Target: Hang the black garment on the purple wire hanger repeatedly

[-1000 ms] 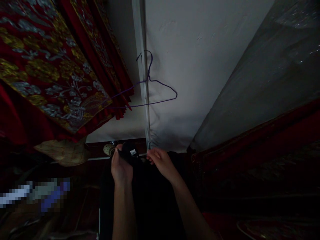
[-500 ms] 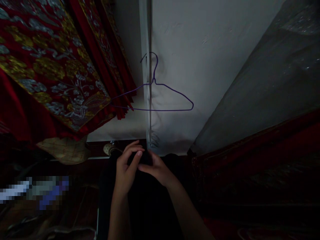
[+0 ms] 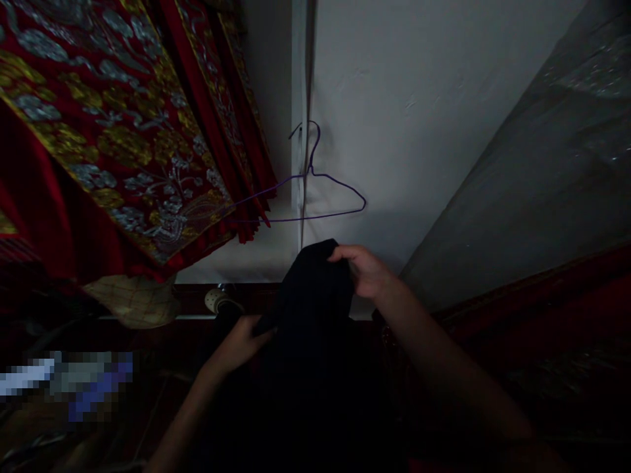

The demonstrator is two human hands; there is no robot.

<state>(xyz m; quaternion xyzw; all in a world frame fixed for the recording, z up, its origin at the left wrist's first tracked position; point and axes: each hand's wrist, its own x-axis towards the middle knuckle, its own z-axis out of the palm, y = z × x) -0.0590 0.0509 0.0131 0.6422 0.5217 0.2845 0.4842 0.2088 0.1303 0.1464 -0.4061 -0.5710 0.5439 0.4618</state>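
Observation:
A dark garment (image 3: 315,295), nearly black, stretches between my two hands; its lower part merges into the darkness. My right hand (image 3: 365,269) pinches its upper right edge, thumb over the cloth. Lower and to the left, my left hand (image 3: 249,338) is closed on the garment's left side. Just above the cloth hangs a purple wire hanger (image 3: 340,180) with nothing on it, its hook caught at a pale vertical strip (image 3: 298,79) on the wall. The hanger's left end overlaps the red cloth.
Red embroidered cloth (image 3: 148,151) with gold and silver patterns hangs at the left. A clear plastic sheet (image 3: 532,151) slants down the right side over the white wall (image 3: 394,85). On the floor is a light clog (image 3: 215,301), beside a beige checked cloth (image 3: 135,302).
My hands have moved apart, the right one up and to the right, the left one slightly down. The dark garment is now raised and spread between them.

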